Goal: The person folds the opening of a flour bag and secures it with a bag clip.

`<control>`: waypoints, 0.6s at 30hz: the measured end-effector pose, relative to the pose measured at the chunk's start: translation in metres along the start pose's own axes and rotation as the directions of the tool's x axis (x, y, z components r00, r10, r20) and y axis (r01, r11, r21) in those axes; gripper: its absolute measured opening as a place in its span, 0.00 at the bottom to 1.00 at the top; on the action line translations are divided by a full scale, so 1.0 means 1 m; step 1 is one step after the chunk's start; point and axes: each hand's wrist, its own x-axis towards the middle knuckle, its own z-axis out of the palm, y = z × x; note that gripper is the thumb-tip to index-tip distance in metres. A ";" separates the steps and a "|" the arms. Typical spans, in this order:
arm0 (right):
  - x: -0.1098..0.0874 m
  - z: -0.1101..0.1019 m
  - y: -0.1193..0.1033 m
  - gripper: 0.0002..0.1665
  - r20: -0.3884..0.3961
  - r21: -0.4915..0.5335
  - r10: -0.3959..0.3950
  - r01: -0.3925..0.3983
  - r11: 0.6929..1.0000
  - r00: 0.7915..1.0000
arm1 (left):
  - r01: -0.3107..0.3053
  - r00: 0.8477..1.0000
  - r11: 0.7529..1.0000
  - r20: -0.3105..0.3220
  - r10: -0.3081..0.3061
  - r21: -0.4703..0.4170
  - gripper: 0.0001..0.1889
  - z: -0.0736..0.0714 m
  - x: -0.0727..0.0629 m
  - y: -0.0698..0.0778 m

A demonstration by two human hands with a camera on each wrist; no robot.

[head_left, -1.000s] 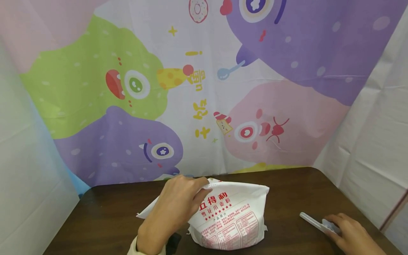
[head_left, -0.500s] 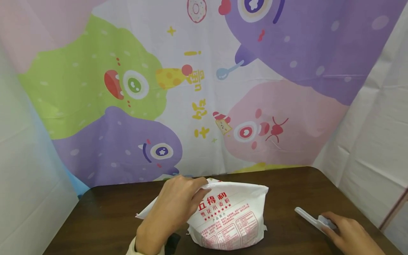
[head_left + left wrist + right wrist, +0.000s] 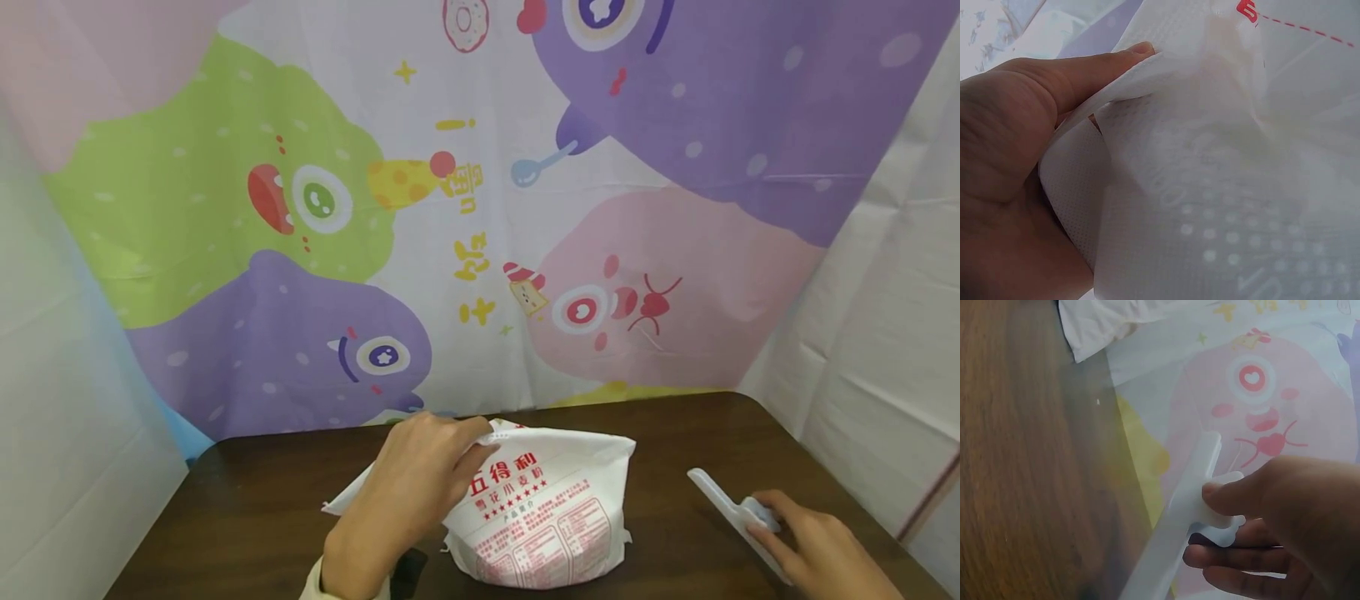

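A white flour bag (image 3: 543,508) with red print stands upright on the dark table, its top edge folded and slanting. My left hand (image 3: 408,487) grips that top edge; in the left wrist view, the thumb of the left hand (image 3: 1029,94) presses on a fold of the white bag material (image 3: 1260,187). To the right, my right hand (image 3: 821,542) holds a long white bag clip (image 3: 731,512) above the table. In the right wrist view, the thumb rests on the pale tab at the side of the clip (image 3: 1169,531), with fingers behind it.
The dark wooden table (image 3: 660,467) extends behind and beside the bag. A cartoon-printed cloth (image 3: 480,358) hangs at its back edge. White sheets (image 3: 855,358) close off the left and right sides.
My right hand has moved slightly left and turned the clip, whose far end now points further up and left. The left hand and the flour bag have stayed in place.
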 end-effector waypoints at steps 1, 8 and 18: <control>0.000 0.000 -0.001 0.21 -0.017 0.001 -0.008 0.008 1.000 1.000 | -0.001 1.000 1.000 0.000 0.001 -0.001 0.08 0.000 0.000 0.000; -0.001 0.000 -0.010 0.20 -0.054 0.041 -0.033 0.036 0.999 0.998 | -0.009 1.000 1.000 -0.004 0.009 -0.017 0.09 0.000 0.000 0.000; 0.005 -0.002 -0.023 0.22 -0.092 0.052 -0.082 0.087 0.995 0.992 | -0.003 1.000 0.999 0.006 0.004 -0.039 0.09 0.000 0.000 -0.002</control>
